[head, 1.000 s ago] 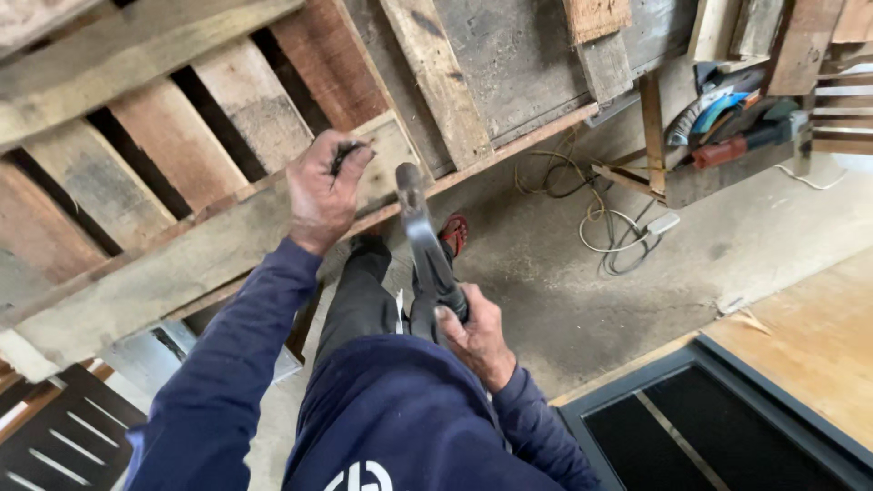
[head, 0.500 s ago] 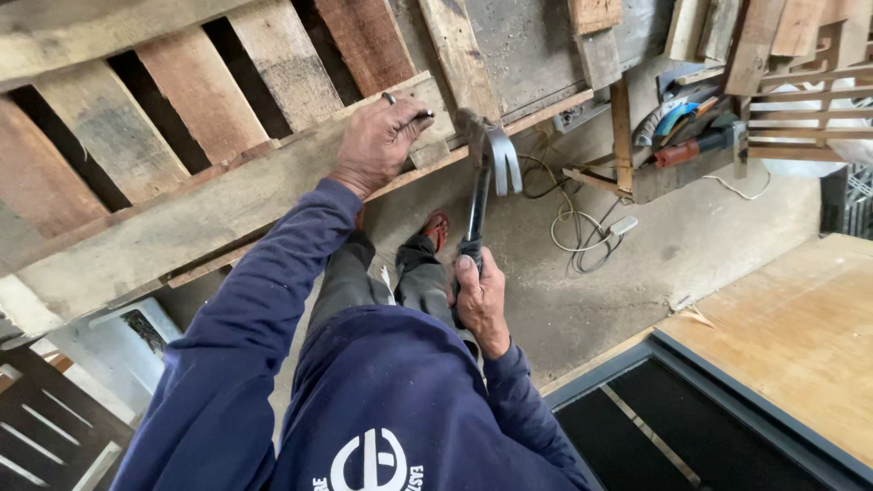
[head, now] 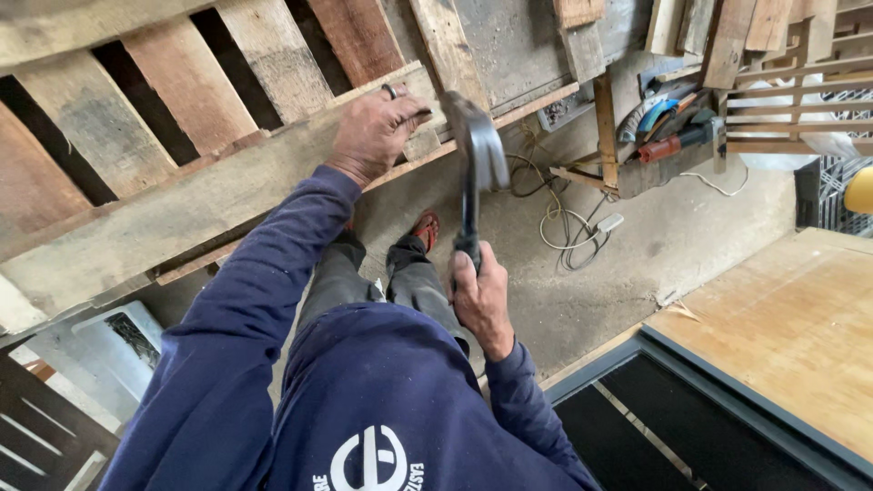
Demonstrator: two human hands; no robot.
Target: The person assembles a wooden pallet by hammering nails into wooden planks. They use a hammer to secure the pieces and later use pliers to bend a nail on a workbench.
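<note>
- Upper left of the frame: wooden pallet (head: 182,136) with slanting slats.
- Top centre: left hand (head: 373,132) pressed on the pallet's rail, fingertips pinching a small nail (head: 389,91).
- Centre: right hand (head: 480,295) clenched around a hammer (head: 477,164), whose head is raised just right of those fingertips.

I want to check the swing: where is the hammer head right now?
In the head view the hammer, gripped by the right hand, has its head raised just right of the left hand on the pallet.
</note>
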